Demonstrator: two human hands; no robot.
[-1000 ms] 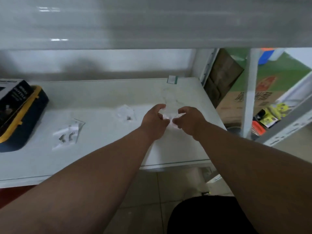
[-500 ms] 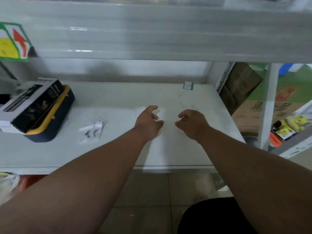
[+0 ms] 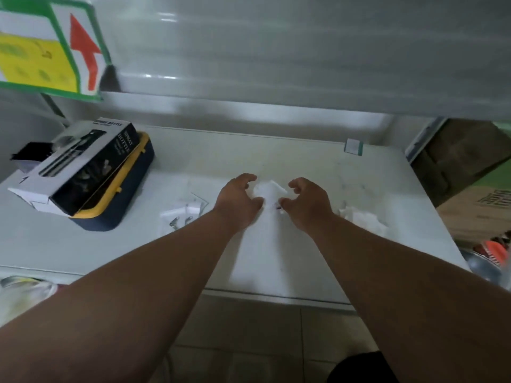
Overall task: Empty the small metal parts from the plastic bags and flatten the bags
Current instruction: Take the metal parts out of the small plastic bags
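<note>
Head view: left hand [image 3: 237, 201], right hand [image 3: 307, 203] curled, flanking crinkled clear plastic bag [image 3: 269, 190], grip unclear

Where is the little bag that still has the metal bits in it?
In the head view, the bag with metal parts lies on the white shelf, just left of the left hand and right of the spray bottle box.

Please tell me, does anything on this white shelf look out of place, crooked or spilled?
The spray bottle box lies tilted across the navy and yellow case, overhanging its edge. A crumpled plastic bag lies loose by the right arm. Another bag still holds small metal parts. Nothing looks spilled.
</note>
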